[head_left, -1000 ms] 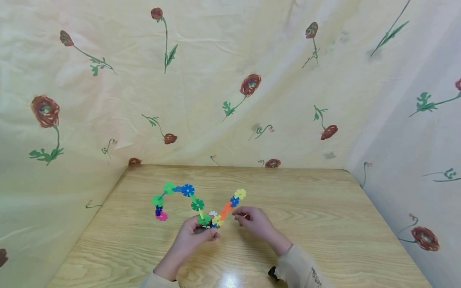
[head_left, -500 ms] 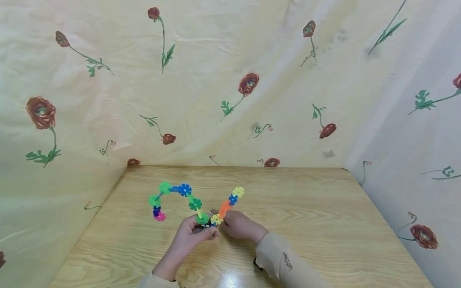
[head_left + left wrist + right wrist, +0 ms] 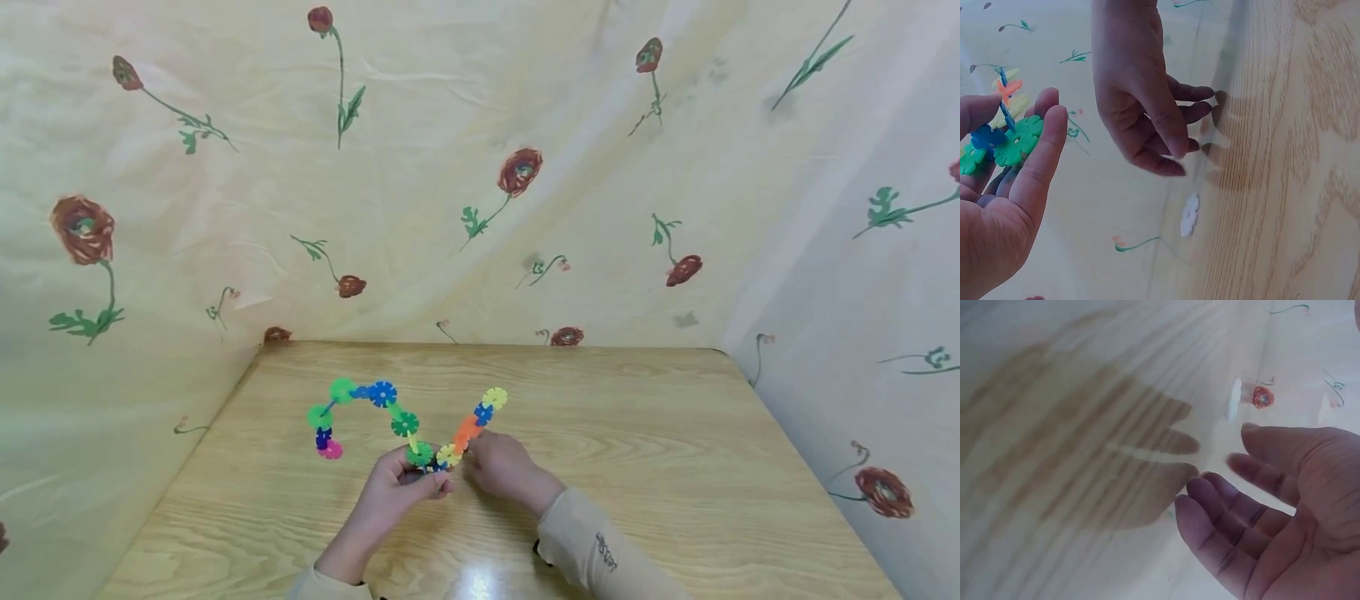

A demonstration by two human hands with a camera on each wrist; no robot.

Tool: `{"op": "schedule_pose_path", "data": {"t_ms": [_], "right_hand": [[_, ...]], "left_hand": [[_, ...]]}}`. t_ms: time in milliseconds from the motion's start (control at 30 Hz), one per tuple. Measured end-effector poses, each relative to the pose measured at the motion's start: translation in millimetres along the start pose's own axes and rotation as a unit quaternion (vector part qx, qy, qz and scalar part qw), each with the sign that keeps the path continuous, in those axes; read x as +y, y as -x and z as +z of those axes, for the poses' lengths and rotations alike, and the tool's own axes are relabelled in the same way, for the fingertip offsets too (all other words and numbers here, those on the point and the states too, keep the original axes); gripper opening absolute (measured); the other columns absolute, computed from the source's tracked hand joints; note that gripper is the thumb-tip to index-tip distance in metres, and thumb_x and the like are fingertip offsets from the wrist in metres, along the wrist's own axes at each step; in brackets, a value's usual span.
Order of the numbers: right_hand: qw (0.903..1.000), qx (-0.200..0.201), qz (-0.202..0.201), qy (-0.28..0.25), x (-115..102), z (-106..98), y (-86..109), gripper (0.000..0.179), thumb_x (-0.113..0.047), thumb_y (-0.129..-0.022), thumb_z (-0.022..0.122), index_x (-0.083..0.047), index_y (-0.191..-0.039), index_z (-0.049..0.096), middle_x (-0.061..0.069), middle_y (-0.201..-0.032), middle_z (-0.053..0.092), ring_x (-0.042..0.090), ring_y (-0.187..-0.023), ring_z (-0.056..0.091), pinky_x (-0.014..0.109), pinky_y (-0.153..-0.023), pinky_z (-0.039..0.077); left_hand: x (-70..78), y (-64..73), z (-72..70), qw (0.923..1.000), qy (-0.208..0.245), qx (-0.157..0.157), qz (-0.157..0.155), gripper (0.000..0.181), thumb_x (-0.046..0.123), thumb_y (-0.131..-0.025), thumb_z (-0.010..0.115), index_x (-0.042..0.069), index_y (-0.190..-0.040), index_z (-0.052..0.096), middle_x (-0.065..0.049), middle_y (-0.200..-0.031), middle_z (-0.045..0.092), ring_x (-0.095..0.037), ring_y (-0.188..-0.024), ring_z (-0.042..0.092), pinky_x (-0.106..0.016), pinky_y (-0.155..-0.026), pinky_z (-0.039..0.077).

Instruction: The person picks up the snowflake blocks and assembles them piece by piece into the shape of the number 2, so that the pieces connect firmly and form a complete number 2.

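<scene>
My left hand (image 3: 397,486) grips a chain of interlocking plastic snowflake discs (image 3: 405,424) near its middle. One end curls to the left and finishes in a pink disc (image 3: 330,450); the other rises to the right, through orange, to a yellow disc (image 3: 494,399). Between thumb and fingers in the left wrist view show a green disc (image 3: 1019,140) and a blue one. My right hand (image 3: 501,473) hovers low over the table, behind the chain's right arm, with fingers loosely bent and holding nothing. Close to its fingertips lies a loose white snowflake disc (image 3: 1190,215), hidden in the head view.
Both hands are over a wood-grain table (image 3: 675,467). A cream cloth with printed poppies (image 3: 420,167) hangs behind the table and along its sides. Light glares off the table's near edge.
My right hand has moved left, to behind the chain, and now covers the white disc in the head view. The left hand and the chain have shifted slightly left.
</scene>
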State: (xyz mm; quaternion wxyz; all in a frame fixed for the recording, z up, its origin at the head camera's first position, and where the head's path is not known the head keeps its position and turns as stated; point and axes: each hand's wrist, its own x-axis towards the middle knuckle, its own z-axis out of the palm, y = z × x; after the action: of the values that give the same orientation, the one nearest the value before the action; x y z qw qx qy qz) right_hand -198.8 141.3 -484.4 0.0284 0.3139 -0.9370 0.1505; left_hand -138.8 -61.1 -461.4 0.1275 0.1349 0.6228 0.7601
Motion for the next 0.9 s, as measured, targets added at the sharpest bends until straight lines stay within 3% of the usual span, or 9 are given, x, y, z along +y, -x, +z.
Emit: {"op": "schedule_pose_path", "data": {"t_ms": [167,267,467,567,667,800,900], "right_hand": [[0.997,0.006,-0.07,0.032,-1.1,6.2,-1.2,0.024,-0.014,-0.088,0.069,-0.011,-0.112,0.069,0.002,-0.089,0.066,0.013,-0.073,0.058,0.027,-0.067,0.052],[0.9927,0.026,-0.103,0.058,-3.5,10.5,-1.7,0.022,-0.017,-0.09,0.068,-0.011,-0.111,0.069,0.003,-0.089,0.067,0.014,-0.075,0.06,0.027,-0.067,0.053],[0.996,0.002,-0.066,0.061,-5.3,11.3,-3.3,0.013,-0.017,-0.087,0.072,-0.008,-0.096,0.068,0.002,-0.083,0.065,0.014,-0.072,0.058,0.027,-0.065,0.052],[0.9976,-0.004,-0.065,0.022,-2.6,9.4,-1.2,0.014,-0.012,-0.083,0.075,-0.007,-0.094,0.067,0.002,-0.082,0.064,0.012,-0.072,0.057,0.027,-0.067,0.051],[0.9968,-0.019,-0.053,-0.057,1.5,5.9,2.9,0.013,-0.006,-0.084,0.073,-0.008,-0.095,0.066,0.0,-0.081,0.063,0.01,-0.071,0.053,0.025,-0.067,0.049],[0.9833,-0.059,-0.002,-0.172,7.1,1.1,8.2,0.009,-0.004,-0.086,0.071,-0.01,-0.088,0.066,-0.007,-0.075,0.055,0.006,-0.067,0.046,0.022,-0.062,0.042],[0.9701,-0.064,0.029,-0.232,10.5,-0.8,12.8,0.007,-0.005,-0.086,0.071,-0.01,-0.086,0.067,-0.008,-0.074,0.055,0.005,-0.066,0.046,0.022,-0.06,0.043]], "left_hand": [[-0.9,0.1,-1.1,0.9997,0.004,-0.015,0.016,0.038,0.004,-0.092,0.066,-0.015,-0.121,0.052,-0.026,-0.104,0.061,-0.02,-0.089,0.069,-0.039,-0.084,0.056],[-1.1,0.3,-1.4,0.9994,0.008,-0.022,0.025,0.038,0.004,-0.093,0.065,-0.016,-0.121,0.051,-0.02,-0.101,0.063,-0.019,-0.089,0.068,-0.039,-0.083,0.056],[-1.2,0.1,-1.3,0.9995,0.017,-0.021,0.014,0.037,0.004,-0.093,0.065,-0.017,-0.119,0.051,-0.012,-0.101,0.065,-0.02,-0.091,0.068,-0.039,-0.084,0.055],[-2.1,-0.2,-1.5,0.9994,0.014,-0.025,0.018,0.036,0.003,-0.092,0.065,-0.018,-0.119,0.051,-0.016,-0.102,0.065,-0.019,-0.09,0.068,-0.038,-0.084,0.056],[-2.5,-0.1,-1.0,0.9993,0.009,-0.028,0.022,0.037,0.003,-0.092,0.065,-0.018,-0.119,0.051,-0.019,-0.102,0.065,-0.018,-0.089,0.069,-0.037,-0.083,0.056],[-2.7,0.1,0.0,0.9993,-0.002,-0.03,0.021,0.037,0.002,-0.091,0.066,-0.018,-0.119,0.052,-0.02,-0.102,0.066,-0.018,-0.087,0.069,-0.037,-0.082,0.056],[-3.1,0.5,0.4,0.9994,-0.006,-0.031,0.016,0.037,0.002,-0.091,0.066,-0.018,-0.119,0.052,-0.023,-0.103,0.065,-0.018,-0.087,0.069,-0.037,-0.082,0.056]]}}
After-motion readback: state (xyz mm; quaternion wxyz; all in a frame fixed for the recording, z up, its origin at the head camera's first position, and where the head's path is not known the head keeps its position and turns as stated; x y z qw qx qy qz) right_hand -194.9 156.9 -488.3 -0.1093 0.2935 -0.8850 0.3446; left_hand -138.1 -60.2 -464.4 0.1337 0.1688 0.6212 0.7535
